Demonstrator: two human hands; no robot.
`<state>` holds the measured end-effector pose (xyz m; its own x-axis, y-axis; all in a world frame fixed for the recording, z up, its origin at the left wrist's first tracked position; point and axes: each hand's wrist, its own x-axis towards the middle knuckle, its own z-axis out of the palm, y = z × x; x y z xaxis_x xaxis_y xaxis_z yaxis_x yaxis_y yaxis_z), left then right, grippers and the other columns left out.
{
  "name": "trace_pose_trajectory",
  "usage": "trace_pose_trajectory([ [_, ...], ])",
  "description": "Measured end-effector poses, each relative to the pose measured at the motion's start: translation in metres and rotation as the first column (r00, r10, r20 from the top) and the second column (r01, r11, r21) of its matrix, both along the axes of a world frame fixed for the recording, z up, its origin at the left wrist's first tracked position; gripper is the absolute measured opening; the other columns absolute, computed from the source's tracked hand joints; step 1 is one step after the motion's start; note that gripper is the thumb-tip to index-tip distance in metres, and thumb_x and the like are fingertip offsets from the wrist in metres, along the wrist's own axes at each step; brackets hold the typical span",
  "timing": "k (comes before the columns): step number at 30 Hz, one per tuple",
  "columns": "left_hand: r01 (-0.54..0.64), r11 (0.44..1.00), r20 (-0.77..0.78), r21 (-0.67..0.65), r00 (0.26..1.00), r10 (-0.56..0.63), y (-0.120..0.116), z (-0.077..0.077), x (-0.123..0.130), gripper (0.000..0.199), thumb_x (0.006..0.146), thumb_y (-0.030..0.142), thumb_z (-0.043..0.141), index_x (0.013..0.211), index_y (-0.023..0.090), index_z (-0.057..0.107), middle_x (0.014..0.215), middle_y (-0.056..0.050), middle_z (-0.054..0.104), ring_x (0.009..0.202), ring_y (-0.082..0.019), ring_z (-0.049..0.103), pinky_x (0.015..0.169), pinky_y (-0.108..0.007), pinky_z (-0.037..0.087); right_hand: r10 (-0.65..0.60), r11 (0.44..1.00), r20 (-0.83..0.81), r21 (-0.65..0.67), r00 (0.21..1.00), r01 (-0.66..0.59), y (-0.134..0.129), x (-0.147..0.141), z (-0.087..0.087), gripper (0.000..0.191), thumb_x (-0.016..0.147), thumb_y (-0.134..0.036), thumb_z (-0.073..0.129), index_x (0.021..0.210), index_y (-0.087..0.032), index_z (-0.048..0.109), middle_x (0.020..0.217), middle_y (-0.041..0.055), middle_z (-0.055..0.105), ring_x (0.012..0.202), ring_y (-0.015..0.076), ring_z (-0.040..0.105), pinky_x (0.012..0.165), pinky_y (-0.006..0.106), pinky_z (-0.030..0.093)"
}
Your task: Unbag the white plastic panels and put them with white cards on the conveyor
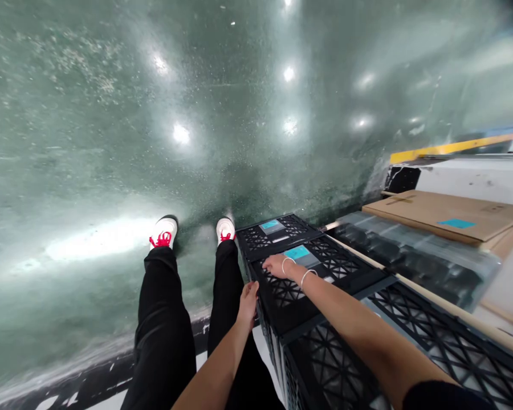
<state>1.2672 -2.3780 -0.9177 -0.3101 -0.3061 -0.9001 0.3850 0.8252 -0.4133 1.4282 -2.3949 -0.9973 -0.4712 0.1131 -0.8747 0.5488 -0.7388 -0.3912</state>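
Black plastic lattice lies under your right hand (277,265): the palm is down, the fingers are spread flat, and nothing is gripped. Two thin bangles (301,272) circle that wrist. The lattice is the top of a milk crate (284,290), and a teal label (297,252) sits on it just beyond your fingertips. Your left hand (248,304) is open and empty too, fingers together and pointing far, right at the crate's left edge; you can't tell from this view whether it touches the plastic.

More crates adjoin it: a far crate (277,233) with its own teal label, a near crate (325,364) under your right forearm, and a right crate (448,336) alongside. A wooden dowel (436,299) runs along their right side, and beyond it lies a clear plastic tote (410,256). Farther right, a flat cardboard sheet (436,216) with a blue patch rests on a white surface (474,179), with a yellow strip (453,147) along its far edge. Left of the crates, your legs in black trousers (162,319) stretch far, ending in white sneakers (165,232) with red laces, above a glossy green floor (89,142) that mirrors bright ceiling lights.
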Motion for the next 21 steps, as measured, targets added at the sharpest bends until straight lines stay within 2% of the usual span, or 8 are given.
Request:
trace_pose_trajectory([
  [2,0.055,0.998,-0.004,-0.036,0.998,-0.055,-0.002,-0.005,-0.002,0.038,0.076,0.056,0.052,0.09,0.021,0.059,0.091,-0.006,0.059,0.078,-0.018,0.055,0.057,-0.024,0.038,0.045,0.999,-0.047,0.031,0.998,-0.043,-0.012,-0.007,-0.002,0.028,0.083,-0.023,0.049,0.105,-0.024,0.066,0.114,0.0053,0.062,0.109,0.021,0.054,0.094,0.032,0.038],
  [6,0.165,0.981,0.031,-0.102,0.986,-0.162,-0.004,-0.02,-0.005,0.039,0.075,0.058,0.051,0.085,0.021,0.057,0.08,-0.003,0.056,0.068,-0.015,0.051,0.054,-0.024,0.034,0.122,0.992,-0.054,0.042,0.991,-0.12,-0.023,-0.014,-0.007,0.025,0.084,-0.021,0.051,0.105,-0.015,0.063,0.118,0.0114,0.058,0.116,0.0235,0.047,0.097,0.041,0.035],
  [9,0.229,0.96,0.086,-0.164,0.972,-0.217,0.002,-0.032,-0.004,0.038,0.072,0.057,0.054,0.08,0.02,0.055,0.07,0.0,0.052,0.063,-0.014,0.049,0.056,-0.025,0.037,0.173,0.985,-0.04,0.008,0.984,-0.173,-0.019,-0.015,-0.015,0.027,0.081,-0.021,0.056,0.107,-0.014,0.062,0.123,0.0125,0.054,0.114,0.0264,0.049,0.094,0.046,0.038],
  [12,0.272,0.932,0.111,-0.238,0.961,-0.252,0.009,-0.038,-0.001,0.039,0.07,0.057,0.056,0.08,0.019,0.053,0.066,0.002,0.048,0.061,-0.013,0.049,0.056,-0.027,0.039,0.202,0.978,-0.055,-0.033,0.978,-0.204,-0.008,-0.017,-0.027,0.032,0.082,-0.028,0.058,0.11,-0.014,0.06,0.123,0.0135,0.055,0.113,0.0283,0.05,0.095,0.052,0.036],
  [16,0.359,0.897,0.09,-0.26,0.933,-0.347,0.007,-0.036,0.005,0.046,0.075,0.064,0.043,0.085,0.02,0.05,0.073,0.002,0.047,0.063,-0.013,0.048,0.052,-0.024,0.038,0.211,0.968,-0.125,-0.113,0.969,-0.225,0.004,-0.028,-0.041,0.04,0.082,-0.038,0.058,0.11,-0.009,0.061,0.115,0.0169,0.06,0.107,0.0276,0.056,0.09,0.048,0.042],
  [21,0.502,0.822,0.189,-0.27,0.864,-0.466,0.001,-0.042,0.009,0.046,0.084,0.06,0.032,0.092,0.018,0.051,0.076,0.001,0.05,0.06,-0.009,0.048,0.048,-0.02,0.034,0.194,0.965,-0.16,-0.146,0.968,-0.217,-0.003,-0.032,-0.043,0.035,0.085,-0.034,0.057,0.111,-0.011,0.058,0.118,0.0134,0.057,0.109,0.0243,0.054,0.091,0.045,0.044],
])
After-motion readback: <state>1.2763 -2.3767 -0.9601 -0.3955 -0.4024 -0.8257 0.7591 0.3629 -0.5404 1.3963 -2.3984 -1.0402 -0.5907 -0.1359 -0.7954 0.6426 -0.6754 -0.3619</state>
